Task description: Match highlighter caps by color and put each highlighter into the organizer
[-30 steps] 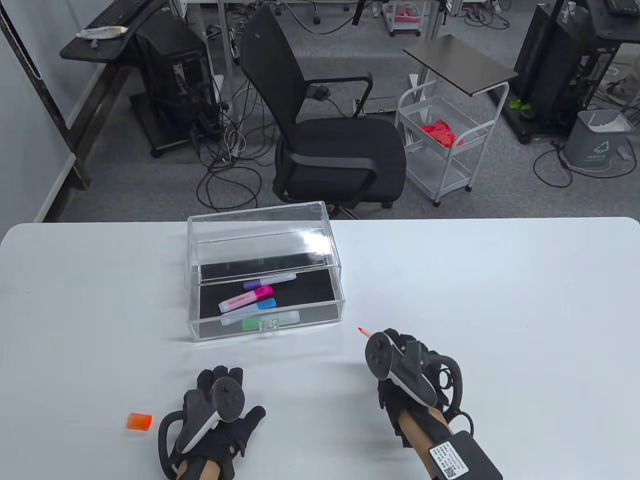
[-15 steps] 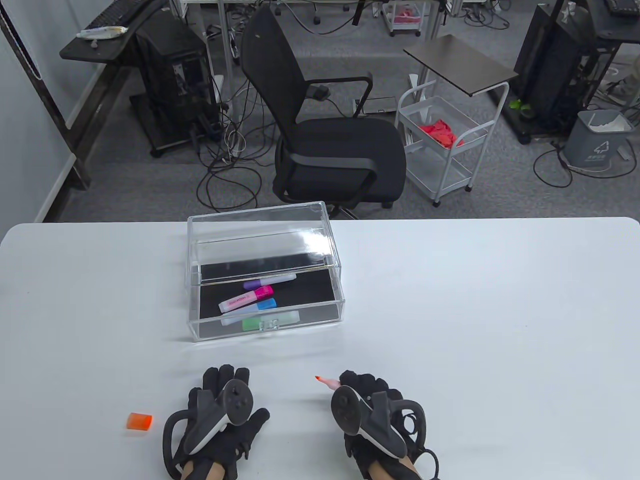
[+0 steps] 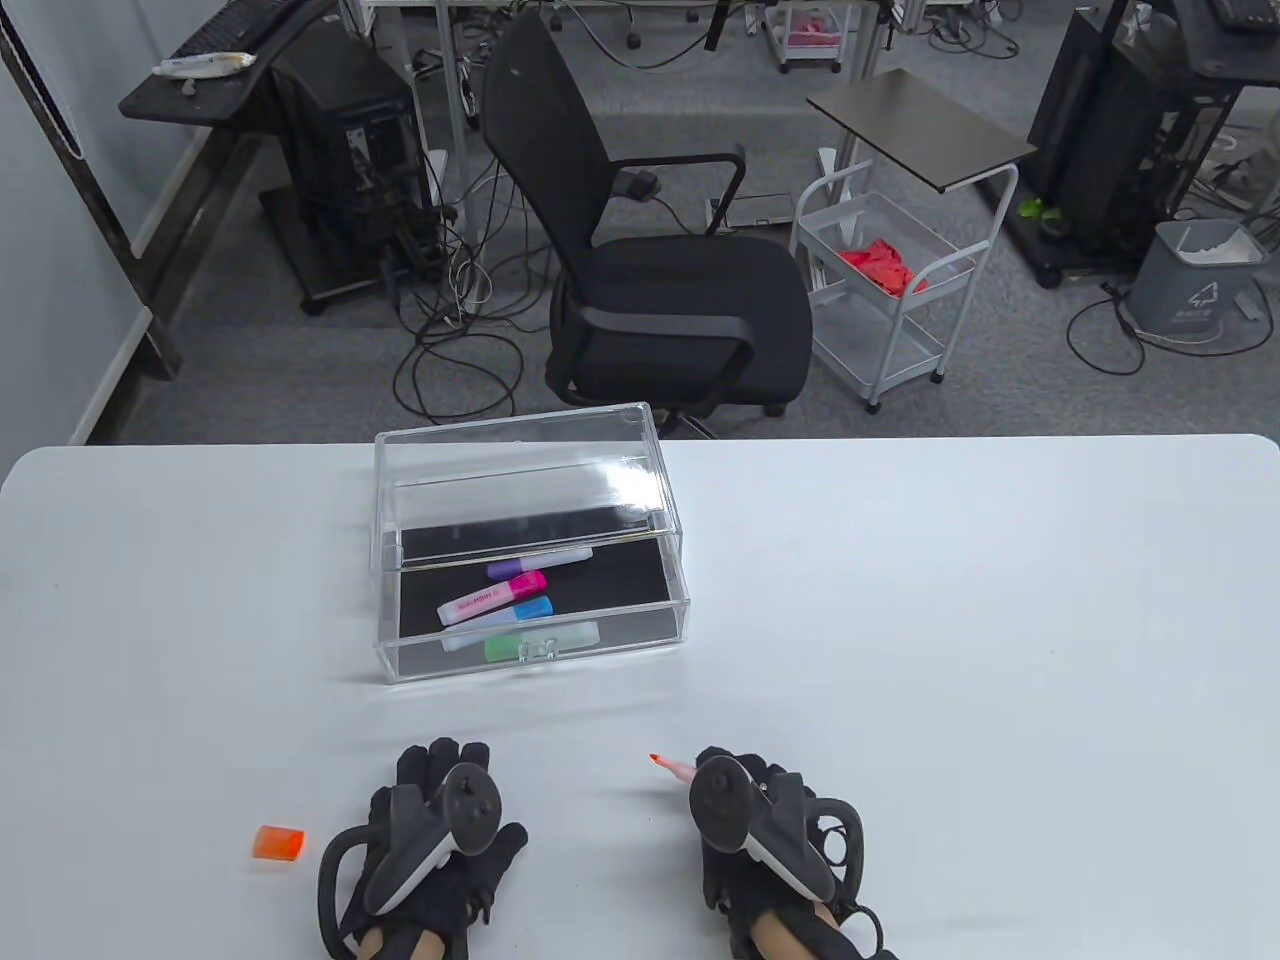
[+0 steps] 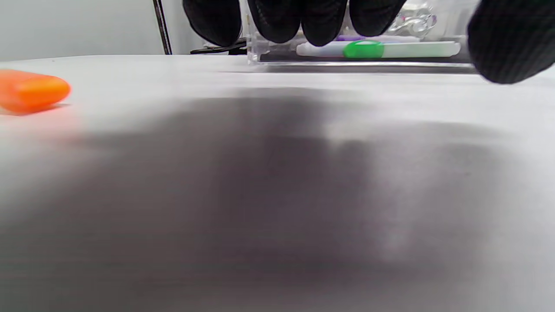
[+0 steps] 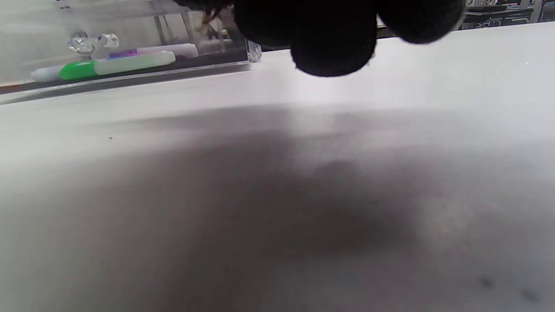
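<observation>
My right hand [image 3: 745,790] grips an uncapped orange highlighter [image 3: 672,767]; only its tip pokes out, aimed left and away from me. The matching orange cap [image 3: 279,843] lies on the table left of my left hand [image 3: 440,790], also seen as the cap [image 4: 30,91] in the left wrist view. That hand rests flat, fingers straight, holding nothing. The clear organizer [image 3: 530,655] stands beyond both hands, drawer pulled out, with purple, pink, blue and green highlighters [image 3: 540,641] inside. My curled right fingers [image 5: 334,39] hide the orange highlighter in the right wrist view.
The white table [image 3: 1000,620] stretches wide to the right of the organizer. A black office chair [image 3: 660,290] and a white wire cart [image 3: 880,290] stand on the floor behind the table's far edge.
My right hand has carried the orange highlighter from beside the drawer back toward me and leftward, then drifted slightly right. The left hand barely shifted; the cap stayed put.
</observation>
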### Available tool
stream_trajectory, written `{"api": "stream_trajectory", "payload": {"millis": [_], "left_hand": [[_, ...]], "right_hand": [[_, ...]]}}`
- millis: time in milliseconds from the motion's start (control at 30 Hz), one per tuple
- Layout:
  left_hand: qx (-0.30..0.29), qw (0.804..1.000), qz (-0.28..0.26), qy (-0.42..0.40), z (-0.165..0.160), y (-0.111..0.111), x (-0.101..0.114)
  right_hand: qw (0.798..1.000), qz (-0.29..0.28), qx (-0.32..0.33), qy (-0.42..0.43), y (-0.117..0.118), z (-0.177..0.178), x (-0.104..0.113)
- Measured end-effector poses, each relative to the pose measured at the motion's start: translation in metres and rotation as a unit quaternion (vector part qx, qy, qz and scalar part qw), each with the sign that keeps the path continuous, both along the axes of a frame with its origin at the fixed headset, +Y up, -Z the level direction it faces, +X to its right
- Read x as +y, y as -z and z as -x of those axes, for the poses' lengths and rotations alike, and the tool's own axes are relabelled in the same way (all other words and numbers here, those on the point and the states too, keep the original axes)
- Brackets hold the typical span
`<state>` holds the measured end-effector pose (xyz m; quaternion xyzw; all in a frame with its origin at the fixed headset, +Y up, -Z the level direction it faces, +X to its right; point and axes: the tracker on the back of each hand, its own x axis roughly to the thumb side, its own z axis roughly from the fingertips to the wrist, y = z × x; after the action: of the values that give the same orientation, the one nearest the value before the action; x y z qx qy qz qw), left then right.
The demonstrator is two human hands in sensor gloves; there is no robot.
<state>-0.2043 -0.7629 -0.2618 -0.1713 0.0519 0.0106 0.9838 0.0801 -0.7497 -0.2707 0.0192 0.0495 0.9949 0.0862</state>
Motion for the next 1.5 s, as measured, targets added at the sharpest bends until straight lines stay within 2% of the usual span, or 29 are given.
{"api": "stream_trajectory", "payload": {"millis": [133,233,400,467,600,800,1267,1500], "left_hand": [[0.012,1.0,0.004,0.014,0.012,0.004,0.011],[0.026,0.999,0.008,0.039,0.028,0.008,0.028],[0.033,0.995,0.048,0.076,0.057,0.011,0.052],[0.026,0.991,0.074,0.107,0.066,0.011,0.055],[0.018,0.976,0.114,0.182,0.084,0.01,0.05],[0.03,0.968,0.142,0.204,0.104,0.011,0.034],[0.008,0.961,0.114,0.252,0.116,0.011,0.005],[-0.008,0.958,0.092,0.27,0.11,0.011,0.005]], "right_hand": [[1.0,0.004,0.002,0.009,0.0,-0.001,0.0],[1.0,0.007,0.007,0.015,-0.001,0.0,-0.001],[1.0,0.014,0.015,0.017,-0.001,0.003,-0.001],[0.999,0.024,0.017,0.015,-0.001,0.003,-0.002],[0.999,0.034,0.012,0.018,0.0,0.001,-0.004],[0.999,0.04,0.008,0.025,0.001,-0.002,-0.004],[0.999,0.05,0.003,0.023,0.002,-0.002,-0.007],[0.999,0.05,0.002,0.021,0.003,-0.002,-0.007]]}}
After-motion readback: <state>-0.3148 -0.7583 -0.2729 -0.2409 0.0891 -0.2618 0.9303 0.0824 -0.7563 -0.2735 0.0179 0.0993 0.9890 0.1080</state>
